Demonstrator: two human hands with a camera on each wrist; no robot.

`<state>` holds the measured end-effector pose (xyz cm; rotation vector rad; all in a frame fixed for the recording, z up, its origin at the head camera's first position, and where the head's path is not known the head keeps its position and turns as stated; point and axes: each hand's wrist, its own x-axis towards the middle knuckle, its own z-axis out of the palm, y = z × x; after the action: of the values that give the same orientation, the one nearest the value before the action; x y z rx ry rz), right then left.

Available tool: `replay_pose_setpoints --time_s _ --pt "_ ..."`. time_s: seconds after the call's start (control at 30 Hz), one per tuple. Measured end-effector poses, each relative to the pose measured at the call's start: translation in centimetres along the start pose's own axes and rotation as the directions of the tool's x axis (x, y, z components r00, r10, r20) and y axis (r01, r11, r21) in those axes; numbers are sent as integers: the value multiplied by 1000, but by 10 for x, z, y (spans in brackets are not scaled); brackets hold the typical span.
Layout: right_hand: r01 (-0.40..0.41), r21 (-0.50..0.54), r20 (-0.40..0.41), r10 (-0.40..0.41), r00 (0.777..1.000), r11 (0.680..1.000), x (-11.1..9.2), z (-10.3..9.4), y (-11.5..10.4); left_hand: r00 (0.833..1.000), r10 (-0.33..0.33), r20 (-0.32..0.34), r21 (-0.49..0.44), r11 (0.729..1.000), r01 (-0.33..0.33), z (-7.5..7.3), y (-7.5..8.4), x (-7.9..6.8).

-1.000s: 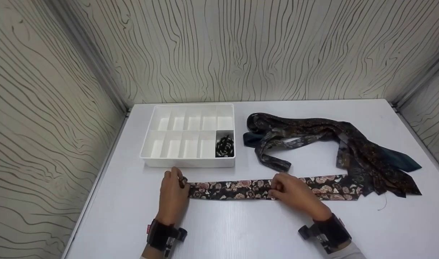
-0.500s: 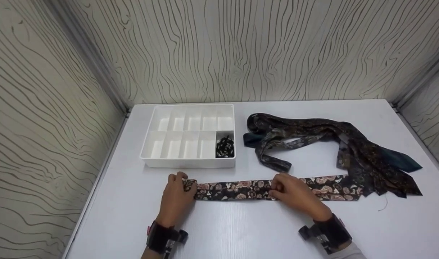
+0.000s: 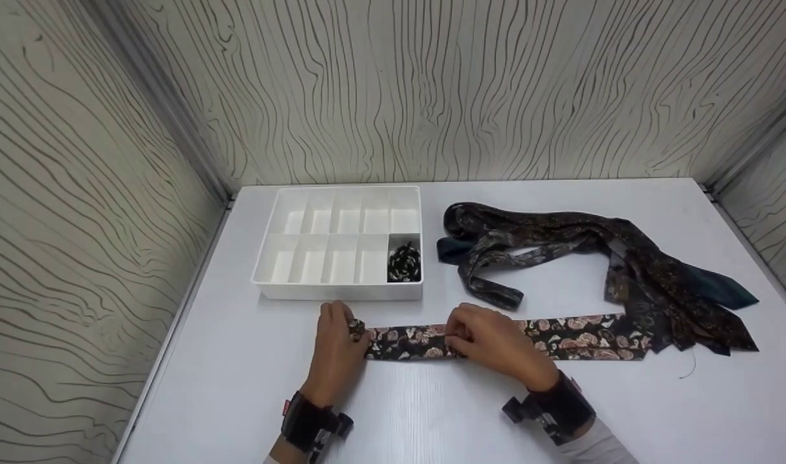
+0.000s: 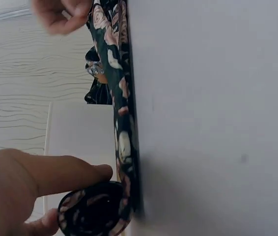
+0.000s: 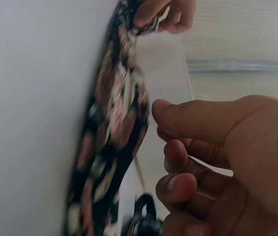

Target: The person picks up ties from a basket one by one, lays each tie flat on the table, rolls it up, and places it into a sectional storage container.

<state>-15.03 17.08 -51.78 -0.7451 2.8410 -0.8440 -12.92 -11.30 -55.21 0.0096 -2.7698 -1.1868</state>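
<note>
A floral necktie (image 3: pixel 406 341), black with pink roses, lies stretched across the table in the head view. My left hand (image 3: pixel 334 351) grips its rolled left end, with the thumb on the near side. The left wrist view shows this roll (image 4: pixel 66 211) end-on as a round coil standing on edge, a finger laid along its top. My right hand (image 3: pixel 496 341) is over the tie's middle. In the right wrist view its fingers (image 5: pixel 178 189) are loosely bent, the thumb tip right beside a raised fold of the cloth, and no cloth shows between them.
A white divided box (image 3: pixel 338 292) stands behind the left hand. One front-right compartment holds a coiled black-and-white patterned tie (image 3: pixel 404 263). Several dark neckties (image 3: pixel 560 225) lie heaped at the back right, overlapping the floral tie's right end. Patterned wall panels (image 3: pixel 393 90) border the table.
The left hand has moved right along the tie with the roll, shortening the flat stretch. My right hand has shifted left along the cloth. The box and the heap stay put.
</note>
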Motion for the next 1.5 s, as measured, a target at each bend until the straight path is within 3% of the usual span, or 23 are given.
replay_pose_setpoints --time_s 0.17,0.3,0.43,0.63,0.73,0.87,1.1,1.27,1.5 --pt "111 6 -3 -111 994 994 19 12 -23 998 62 24 -36 998 -61 7 5 -2" --pt "153 20 5 -153 988 988 32 26 -37 994 85 66 -30 996 -83 9 7 -4" --pt "181 44 17 -182 983 982 42 43 -48 984 145 104 15 989 -147 6 7 -6" --pt "147 67 22 -149 989 987 47 57 -56 952 274 134 57 957 -283 -2 5 -7" --pt "105 90 25 -108 994 990 46 61 -55 941 305 144 35 949 -313 -5 3 -8" --pt "76 108 59 -82 995 991 45 66 -54 934 314 170 5 948 -319 -9 -1 -8" --pt "41 184 108 -62 992 982 41 68 -52 912 308 271 -2 948 -319 -17 -8 -6" --pt "36 165 88 -52 995 986 38 71 -53 915 280 289 -36 959 -282 -20 -13 -6" --pt "60 97 33 -64 997 993 31 73 -52 892 326 314 -20 941 -338 -23 -14 -8"
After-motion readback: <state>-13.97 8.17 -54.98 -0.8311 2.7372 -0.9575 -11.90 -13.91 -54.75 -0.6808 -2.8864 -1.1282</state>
